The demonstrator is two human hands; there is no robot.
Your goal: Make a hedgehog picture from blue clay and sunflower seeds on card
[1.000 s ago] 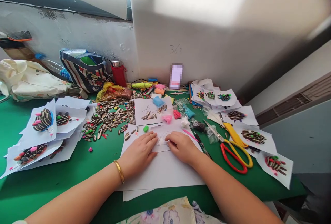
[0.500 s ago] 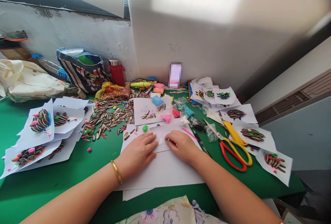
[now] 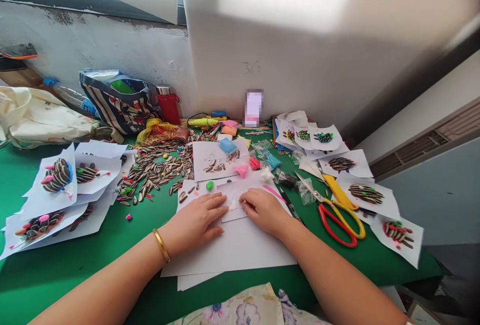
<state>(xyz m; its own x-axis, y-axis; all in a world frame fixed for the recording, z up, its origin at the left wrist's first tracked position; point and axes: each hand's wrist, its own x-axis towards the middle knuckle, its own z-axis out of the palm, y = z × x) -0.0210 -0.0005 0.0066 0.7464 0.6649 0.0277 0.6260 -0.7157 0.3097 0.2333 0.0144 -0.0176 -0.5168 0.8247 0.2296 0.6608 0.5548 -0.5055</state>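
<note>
My left hand [image 3: 197, 221] lies flat on white paper sheets [image 3: 240, 250], its fingers stretched out and the thumb apart. Its fingertips rest at the left edge of a smaller paper with a line drawing [image 3: 233, 216]. On that drawing, the curled fingers of my right hand [image 3: 264, 211] press down, tips together; whatever they pinch is hidden. A pale patch, perhaps modelling clay [image 3: 235, 202], shows between the hands. Just beyond my left fingers sit a green clay lump [image 3: 209, 185] and a few sunflower seeds [image 3: 182, 196].
Scissors [image 3: 339, 220], a yellow cutter [image 3: 339, 191] and a black pen [image 3: 290, 204] lie to the right. Seed-and-clay pictures [image 3: 366, 194] line the right side; more [image 3: 58, 177] are stacked left. A seed pile [image 3: 161, 167], clay packets [image 3: 272, 160] and a phone [image 3: 254, 109] stand behind.
My left hand has shifted slightly left and its thumb lies a little lower. A bit more of the drawing shows between the hands. My right hand stays nearly in place.
</note>
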